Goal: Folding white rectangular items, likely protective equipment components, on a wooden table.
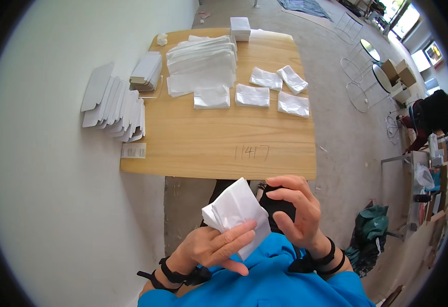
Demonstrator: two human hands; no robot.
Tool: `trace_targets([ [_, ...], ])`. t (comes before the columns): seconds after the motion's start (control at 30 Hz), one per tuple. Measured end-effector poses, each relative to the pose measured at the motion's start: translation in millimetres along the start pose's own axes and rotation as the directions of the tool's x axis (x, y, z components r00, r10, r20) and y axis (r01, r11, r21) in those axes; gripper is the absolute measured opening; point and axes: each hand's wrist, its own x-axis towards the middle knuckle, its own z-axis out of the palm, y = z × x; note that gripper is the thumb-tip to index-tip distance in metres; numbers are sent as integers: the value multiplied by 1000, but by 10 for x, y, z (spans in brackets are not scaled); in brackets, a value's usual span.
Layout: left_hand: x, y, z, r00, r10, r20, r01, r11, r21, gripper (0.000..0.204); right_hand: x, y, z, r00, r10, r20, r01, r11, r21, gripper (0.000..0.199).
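Observation:
In front of my body, past the table's near edge, my left hand point(216, 245) grips a folded bundle of thin white sheets point(238, 205), its fingers lying across the lower part. The bundle is tilted, with several layers showing at its left corner. My right hand point(301, 215) is raised just right of it, fingers apart and curved, holding nothing. On the wooden table point(208, 153) lie several similar folded white bundles point(252, 95) at the right and middle. A large loose pile of white sheets point(202, 66) spreads behind them.
Flattened white cartons point(114, 107) fan out along the wall at left, beside a carton stack point(146, 66). A small white box point(240, 29) stands at the far edge. At right are round stools point(370, 50), a dark green bag point(371, 230) and another person point(431, 115).

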Motion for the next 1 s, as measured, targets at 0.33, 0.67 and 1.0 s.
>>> trace_targets([
  [0.33, 13, 67, 77, 995, 83, 46, -89, 987, 136, 62, 0, 24, 156, 892, 436, 117, -445, 803, 397, 10],
  [0.67, -22, 49, 106, 998, 62, 11, -63, 993, 100, 60, -112, 3, 154, 953, 296, -59, -261, 906, 334, 12],
  [1.0, -97, 54, 63, 998, 48, 47, -52, 993, 101, 63, -144, 20, 52, 997, -33, -74, 48, 974, 219, 28],
])
